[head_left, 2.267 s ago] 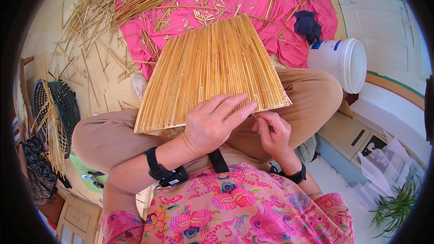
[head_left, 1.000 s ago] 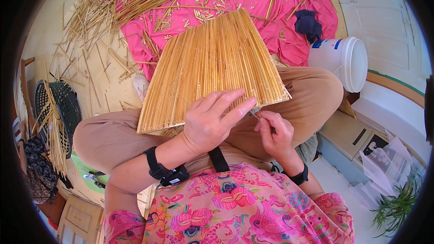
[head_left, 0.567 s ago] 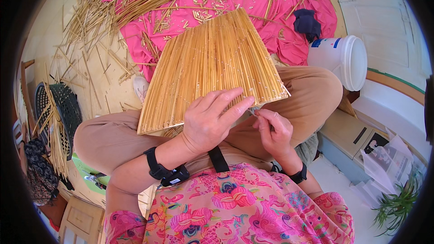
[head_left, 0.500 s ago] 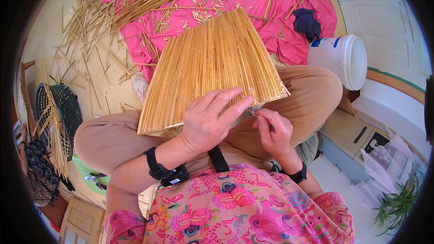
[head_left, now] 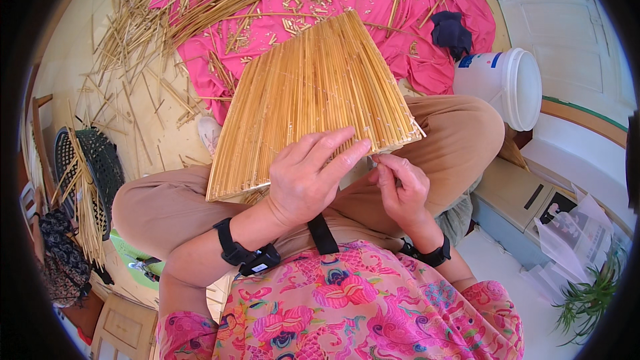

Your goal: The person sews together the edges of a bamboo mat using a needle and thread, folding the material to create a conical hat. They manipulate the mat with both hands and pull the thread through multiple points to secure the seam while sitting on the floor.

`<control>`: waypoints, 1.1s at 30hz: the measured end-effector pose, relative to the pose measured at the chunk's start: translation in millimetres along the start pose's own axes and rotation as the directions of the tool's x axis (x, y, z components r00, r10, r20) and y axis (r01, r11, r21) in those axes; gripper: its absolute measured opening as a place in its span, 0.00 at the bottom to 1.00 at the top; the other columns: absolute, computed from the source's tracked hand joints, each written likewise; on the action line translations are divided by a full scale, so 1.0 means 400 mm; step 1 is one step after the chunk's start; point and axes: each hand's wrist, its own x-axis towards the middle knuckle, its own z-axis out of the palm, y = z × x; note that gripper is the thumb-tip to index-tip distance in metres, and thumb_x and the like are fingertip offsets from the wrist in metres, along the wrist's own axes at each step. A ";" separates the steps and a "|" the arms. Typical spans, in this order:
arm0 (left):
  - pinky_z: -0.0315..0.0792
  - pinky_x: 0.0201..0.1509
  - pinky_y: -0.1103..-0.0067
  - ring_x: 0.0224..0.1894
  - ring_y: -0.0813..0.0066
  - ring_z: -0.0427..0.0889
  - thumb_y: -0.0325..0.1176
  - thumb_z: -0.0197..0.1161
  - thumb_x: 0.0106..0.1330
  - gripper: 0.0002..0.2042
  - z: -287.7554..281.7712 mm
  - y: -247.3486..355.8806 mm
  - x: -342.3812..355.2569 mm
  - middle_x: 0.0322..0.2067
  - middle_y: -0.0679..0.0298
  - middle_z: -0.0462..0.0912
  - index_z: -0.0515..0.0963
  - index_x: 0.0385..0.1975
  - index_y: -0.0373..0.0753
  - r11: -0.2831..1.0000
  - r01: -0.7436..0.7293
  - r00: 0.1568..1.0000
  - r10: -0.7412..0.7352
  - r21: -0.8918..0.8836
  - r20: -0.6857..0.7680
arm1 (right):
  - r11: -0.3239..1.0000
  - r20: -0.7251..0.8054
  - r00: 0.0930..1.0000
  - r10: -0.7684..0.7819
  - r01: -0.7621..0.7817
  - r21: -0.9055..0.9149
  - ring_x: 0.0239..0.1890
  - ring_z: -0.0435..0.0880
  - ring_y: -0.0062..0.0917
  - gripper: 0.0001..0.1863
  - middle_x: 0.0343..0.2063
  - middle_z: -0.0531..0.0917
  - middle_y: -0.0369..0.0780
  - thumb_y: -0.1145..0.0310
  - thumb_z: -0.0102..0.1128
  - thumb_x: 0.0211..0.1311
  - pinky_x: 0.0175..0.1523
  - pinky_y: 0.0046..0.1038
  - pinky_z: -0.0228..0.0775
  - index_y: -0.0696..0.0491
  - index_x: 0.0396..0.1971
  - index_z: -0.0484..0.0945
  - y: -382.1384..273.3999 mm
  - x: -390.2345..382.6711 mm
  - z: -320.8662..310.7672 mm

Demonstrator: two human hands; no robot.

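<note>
A panel of straw stalks [head_left: 300,93], stitched side by side and wider toward me, rests tilted across my lap. My left hand [head_left: 307,173] grips its near edge, with the fingers stretched over the top face and the thumb hidden. Just right of it, my right hand [head_left: 401,190] is closed in a pinch right at the near edge, below the panel's right corner. What those fingertips hold is too small and hidden to make out. Short pale stitches show in slanting rows across the stalks.
Beyond the panel, a pink cloth [head_left: 427,47] carries loose stalks and cut bits. A white bucket [head_left: 520,90] lies on its side at right, near a dark cloth [head_left: 451,33]. A dark green basket [head_left: 100,167] with stalks stands at left. A spiky plant [head_left: 590,300] is at lower right.
My right hand has moved slightly up and closer to the panel's edge; the thin pale thing seen at its fingertips is now hidden. The panel's left side has shifted slightly right.
</note>
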 end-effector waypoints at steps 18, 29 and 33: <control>0.75 0.37 0.73 0.35 0.62 0.80 0.20 0.61 0.49 0.20 -0.003 -0.002 0.005 0.43 0.59 0.81 0.80 0.45 0.41 1.000 0.002 1.000 -0.002 -0.012 -0.004 | 0.985 -0.017 0.997 0.081 -0.077 0.157 0.20 0.80 0.26 0.08 0.21 0.80 0.40 0.82 0.56 0.59 0.26 0.25 0.71 0.58 0.39 0.75 0.011 -0.013 0.048; 0.75 0.37 0.73 0.36 0.63 0.80 0.20 0.62 0.46 0.21 -0.003 0.003 0.006 0.43 0.60 0.81 0.80 0.44 0.43 1.000 0.005 1.000 -0.005 -0.001 0.007 | 0.964 -0.013 0.990 0.138 -0.132 0.233 0.20 0.80 0.25 0.07 0.20 0.79 0.40 0.82 0.54 0.61 0.26 0.24 0.70 0.58 0.38 0.73 0.007 -0.016 0.058; 0.75 0.37 0.74 0.36 0.63 0.80 0.19 0.62 0.47 0.21 0.000 0.000 0.005 0.41 0.61 0.81 0.80 0.44 0.43 1.000 0.013 1.000 -0.012 -0.015 0.008 | 0.981 -0.031 0.994 0.101 -0.095 0.172 0.21 0.80 0.26 0.07 0.19 0.79 0.40 0.83 0.55 0.59 0.27 0.25 0.70 0.59 0.38 0.75 0.009 -0.017 0.049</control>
